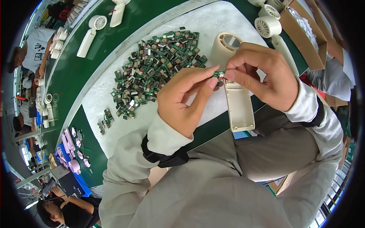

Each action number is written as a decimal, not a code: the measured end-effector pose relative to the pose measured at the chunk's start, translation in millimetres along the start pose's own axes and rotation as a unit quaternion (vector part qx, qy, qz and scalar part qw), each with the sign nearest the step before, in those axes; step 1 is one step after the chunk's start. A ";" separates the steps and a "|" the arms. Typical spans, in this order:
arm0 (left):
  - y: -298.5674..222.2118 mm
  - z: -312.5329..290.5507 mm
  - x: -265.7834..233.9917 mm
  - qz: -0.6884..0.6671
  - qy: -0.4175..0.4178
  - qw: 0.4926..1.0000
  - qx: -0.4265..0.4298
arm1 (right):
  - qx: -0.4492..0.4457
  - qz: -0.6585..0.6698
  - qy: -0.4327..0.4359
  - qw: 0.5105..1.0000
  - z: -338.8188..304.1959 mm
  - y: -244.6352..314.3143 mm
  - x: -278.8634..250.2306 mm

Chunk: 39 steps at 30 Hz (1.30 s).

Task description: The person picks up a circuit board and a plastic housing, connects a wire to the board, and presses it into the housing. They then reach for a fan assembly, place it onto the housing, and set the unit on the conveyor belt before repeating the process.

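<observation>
Between the thumb and fingers of my left hand (186, 97) is a small green circuit board (218, 73) with a white connector on it. My right hand (264, 72) is pinched on thin red wires (226, 78) right beside the board; their ends are too small to make out. Just under both hands lies a cream handheld fan (240, 110), its handle casing open and hollow toward me. Its round head (219, 47) rests on a white foam sheet (205, 17), and my right hand covers the part between.
A heap of small green circuit boards (156, 68) covers the foam's middle, with a few apart (106, 119). More cream fans (91, 36) stand on the green table (72, 85). Lilac parts (70, 148) lie at left, a cardboard box (306, 32) at right. Other people sit along the left side.
</observation>
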State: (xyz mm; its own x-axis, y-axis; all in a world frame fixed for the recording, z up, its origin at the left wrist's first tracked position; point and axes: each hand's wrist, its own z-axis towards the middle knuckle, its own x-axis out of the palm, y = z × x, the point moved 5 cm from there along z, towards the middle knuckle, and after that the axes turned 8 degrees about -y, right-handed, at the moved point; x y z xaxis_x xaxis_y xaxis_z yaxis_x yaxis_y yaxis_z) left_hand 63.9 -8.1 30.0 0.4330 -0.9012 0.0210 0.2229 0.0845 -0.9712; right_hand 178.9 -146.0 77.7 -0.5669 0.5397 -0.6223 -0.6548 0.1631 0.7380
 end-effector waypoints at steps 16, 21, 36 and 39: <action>-11.6 -6.1 -9.5 0.115 -0.041 0.987 0.103 | 0.059 0.020 -0.049 0.997 0.8 10.0 9.5; -8.7 -2.6 -12.4 0.084 -0.015 0.992 0.089 | 0.057 0.017 -0.045 0.997 0.6 10.2 10.1; -4.7 1.1 -7.6 0.022 -0.016 0.998 0.062 | 0.070 0.010 -0.059 0.996 2.0 13.7 5.8; -6.2 0.9 -7.8 0.041 -0.021 0.996 0.080 | 0.063 0.010 -0.061 0.996 1.8 14.8 5.7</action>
State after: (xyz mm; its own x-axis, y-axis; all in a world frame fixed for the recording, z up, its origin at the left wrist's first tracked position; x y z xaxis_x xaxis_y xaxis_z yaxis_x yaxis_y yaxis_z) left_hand 59.9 -1.2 36.2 0.4904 -0.8703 -0.0448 0.3199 0.2276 -0.9197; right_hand 166.9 -139.0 85.5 -0.5104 0.6384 -0.5761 -0.5709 0.2495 0.7822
